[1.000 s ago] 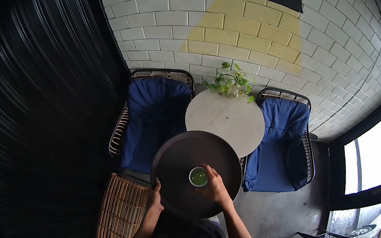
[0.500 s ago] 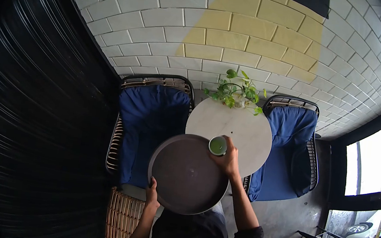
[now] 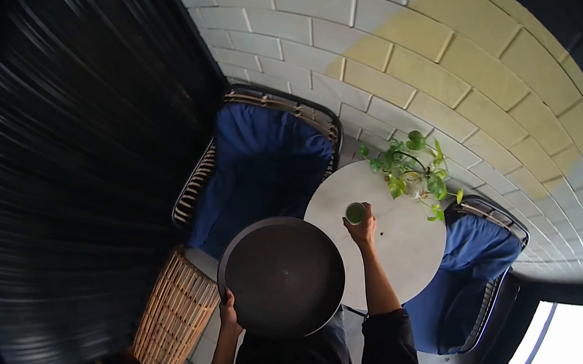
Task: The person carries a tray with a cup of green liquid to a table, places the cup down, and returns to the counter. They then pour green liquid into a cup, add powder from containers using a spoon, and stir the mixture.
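My left hand grips the lower left rim of a round dark tray, its thumb on top and the other fingers hidden beneath. Nothing stands on the tray. My right hand is wrapped round a cup of green drink, beyond the tray's upper right rim. The cup overlaps the pale round table in this view, left of its middle. At the table's far edge a leafy green plant rises from a clear glass vase.
A rattan chair with blue cushions stands left of the table, another blue-cushioned chair to its right. A woven rattan piece is at lower left. A brick wall closes off the back, a dark ribbed surface the left.
My right hand has carried the cup from over the tray's edge out over the table. The tray stays in my left hand. The view has turned and shifted.
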A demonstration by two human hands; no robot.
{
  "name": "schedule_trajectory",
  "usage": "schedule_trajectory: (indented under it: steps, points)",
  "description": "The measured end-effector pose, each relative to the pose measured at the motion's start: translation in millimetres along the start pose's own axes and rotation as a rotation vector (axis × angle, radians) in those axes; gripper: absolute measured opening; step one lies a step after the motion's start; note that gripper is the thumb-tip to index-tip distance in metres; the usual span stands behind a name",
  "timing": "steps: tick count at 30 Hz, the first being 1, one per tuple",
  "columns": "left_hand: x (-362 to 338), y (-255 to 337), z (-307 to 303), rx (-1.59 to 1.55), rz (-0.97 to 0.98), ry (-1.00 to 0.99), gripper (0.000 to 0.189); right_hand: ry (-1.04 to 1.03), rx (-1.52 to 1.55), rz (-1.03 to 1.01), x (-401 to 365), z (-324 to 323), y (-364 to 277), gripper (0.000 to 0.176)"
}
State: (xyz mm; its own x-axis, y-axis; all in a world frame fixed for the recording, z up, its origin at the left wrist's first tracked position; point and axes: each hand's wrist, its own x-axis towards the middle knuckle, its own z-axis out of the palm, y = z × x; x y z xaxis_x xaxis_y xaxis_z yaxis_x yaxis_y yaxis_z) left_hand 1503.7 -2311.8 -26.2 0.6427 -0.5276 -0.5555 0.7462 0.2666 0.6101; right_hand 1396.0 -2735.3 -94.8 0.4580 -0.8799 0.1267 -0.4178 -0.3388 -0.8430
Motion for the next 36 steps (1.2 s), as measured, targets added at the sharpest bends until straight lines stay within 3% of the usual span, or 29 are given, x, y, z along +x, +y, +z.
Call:
schedule_trajectory:
  steps: [1, 3, 10, 15, 18, 19, 20, 22, 23, 24, 27, 28, 30, 31, 32, 34, 35, 36]
  points:
    - [-10.6, -1.0, 7.3, -0.007, 0.009, 0.026, 0.061, -0.028, 0.006, -0.002, -1.1, 5.0, 4.1, 0.066]
    - [-21.2, -4.3, 25.6, 0.103, -0.019, 0.338, 0.064, -0.037, 0.052, 0.006, 4.8, 12.6, 10.1, 0.065]
    - [-49.3, -13.6, 55.7, 0.061, 0.019, 0.492, 0.068, -0.081, 0.034, 0.055, 2.8, 24.4, 19.9, 0.068]
    - [-59.6, -24.4, 42.6, -0.009, 0.109, 0.427, 0.064, -0.102, -0.078, -0.025, -3.1, 13.8, 14.9, 0.108]
    - [-74.0, -29.4, 27.8, -0.047, 0.12, 0.466, 0.063, -0.037, -0.161, 0.099, -18.4, -5.1, -3.7, 0.114]
    - [-81.3, -30.6, 25.9, -0.063, 0.13, 0.467, 0.063, 0.038, -0.196, 0.109, -27.0, -9.0, -9.8, 0.1]
    - [-89.5, -31.7, 23.4, -0.085, 0.144, 0.449, 0.063, 0.033, -0.194, 0.087, -35.7, -14.3, -16.0, 0.1]
    - [-105.6, -32.5, 17.4, -0.126, 0.177, 0.438, 0.063, -0.016, -0.162, 0.099, -53.9, -27.1, -39.4, 0.08]
    - [-115.5, -34.2, 11.9, -0.137, 0.188, 0.444, 0.063, -0.02, -0.239, -0.017, -68.1, -33.2, -56.1, 0.053]
    - [-128.1, -36.7, 5.5, -0.149, 0.199, 0.453, 0.064, -0.037, -0.236, -0.043, -80.7, -35.6, -69.1, 0.053]
    - [-174.0, -40.5, -14.7, -0.231, 0.253, 0.433, 0.065, -0.415, 0.138, -0.043, -126.3, -36.3, -130.4, 0.021]
    - [-186.5, -46.1, -26.3, -0.261, 0.283, 0.454, 0.065, -0.731, 0.148, 0.043, -138.4, -39.3, -150.6, 0.031]
    - [-219.4, -56.9, -54.2, -0.283, 0.342, 0.497, 0.065, -1.007, 0.538, 0.239, -185.7, -34.3, -181.1, 0.042]
    - [-241.9, -57.0, -60.5, -0.324, 0.409, 0.46, 0.065, -1.06, 0.729, 0.222, -216.0, -49.5, -221.5, 0.051]
    - [-269.3, -60.2, -68.9, -0.364, 0.433, 0.502, 0.065, -1.073, 0.797, 0.599, -233.5, -48.8, -239.2, 0.05]
    - [-314.2, -52.6, -89.2, -0.389, 0.45, 0.519, 0.062, -1.306, 0.824, 0.595, -263.6, -28.4, -245.2, 0.053]
    - [-335.0, -51.6, -96.4, -0.425, 0.498, 0.557, 0.062, -1.428, 0.765, 0.436, -277.7, -12.4, -243.0, 0.053]
    - [-361.6, -49.3, -101.6, -0.423, 0.522, 0.681, 0.061, -1.448, 0.782, 0.403, -304.6, -0.3, -260.1, 0.052]
